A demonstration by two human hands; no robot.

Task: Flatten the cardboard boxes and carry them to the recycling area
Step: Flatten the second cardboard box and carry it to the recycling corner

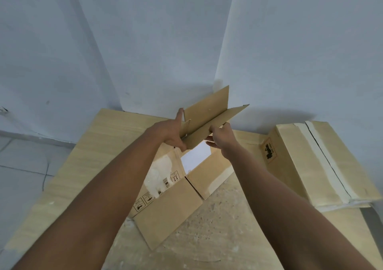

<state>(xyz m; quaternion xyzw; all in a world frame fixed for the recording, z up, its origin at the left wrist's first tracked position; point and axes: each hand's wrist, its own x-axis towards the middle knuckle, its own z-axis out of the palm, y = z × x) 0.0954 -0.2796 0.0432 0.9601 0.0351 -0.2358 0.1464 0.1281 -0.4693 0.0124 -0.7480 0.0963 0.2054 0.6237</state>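
Both bare arms reach forward from the bottom of the view. The left hand point(172, 133) grips the left end of a raised cardboard flap point(207, 109), thumb up along its edge and fingers curled beneath. The right hand point(222, 138), just beside it, pinches the lower edge of the same flap, fingers curled round the cardboard.

The flap belongs to an open brown cardboard box point(172, 207), which extends from directly beneath the hands back toward the person, over the middle of the tabletop point(93, 155). Its side shows printed handling symbols and torn white patches. A pale surface is visible through the opening just below the hands. Whether the box rests on the tabletop cannot be told.

A second cardboard box point(310, 162), sealed with pale tape, lies along the tabletop's right edge, apart from the right hand, with a black printed mark on the end facing the hands.

The light wooden tabletop sits with its far corner against pale blue-grey walls point(145, 41). Grey floor tiles point(20, 166) show beyond its left edge.
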